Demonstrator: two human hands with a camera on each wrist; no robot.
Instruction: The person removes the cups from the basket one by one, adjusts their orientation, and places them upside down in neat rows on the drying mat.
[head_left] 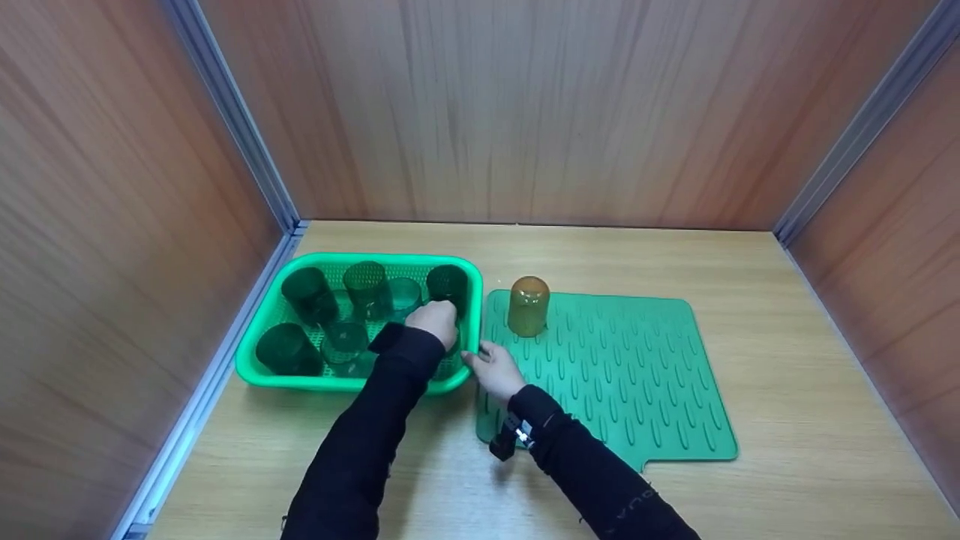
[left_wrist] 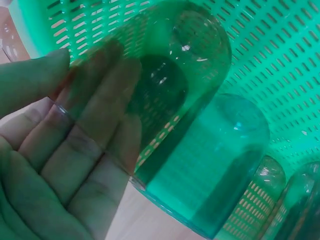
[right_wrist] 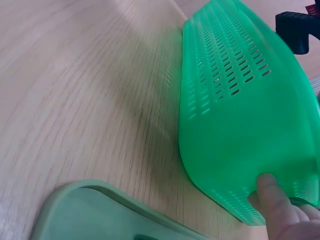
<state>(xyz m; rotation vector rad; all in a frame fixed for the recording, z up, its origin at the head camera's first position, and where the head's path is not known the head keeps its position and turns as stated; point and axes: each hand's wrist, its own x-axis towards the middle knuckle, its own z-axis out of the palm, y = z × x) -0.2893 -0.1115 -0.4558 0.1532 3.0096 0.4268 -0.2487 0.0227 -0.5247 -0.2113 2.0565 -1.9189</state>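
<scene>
A green plastic basket (head_left: pixel 360 384) holds several see-through tumblers. Inside its right end, my left hand (head_left: pixel 435 322) grips a dark tinted tumbler (head_left: pixel 448 285). In the left wrist view the thumb lies by the rim of this tumbler (left_wrist: pixel 200 55), and the fingers show through its wall. Next to it lies a blue-green tumbler (left_wrist: pixel 210 160). My right hand (head_left: pixel 495 369) holds the basket's right edge; in the right wrist view one fingertip (right_wrist: pixel 267 182) presses the outer wall of the basket (right_wrist: pixel 225 135). How its other fingers lie is partly hidden.
To the right of the basket lies a green ridged mat (head_left: pixel 615 375). An amber tumbler (head_left: pixel 529 307) stands upside down on its back left corner. Wood-grain panels (head_left: pixel 525 112) close off the table (head_left: pixel 787 420) at the back and both sides.
</scene>
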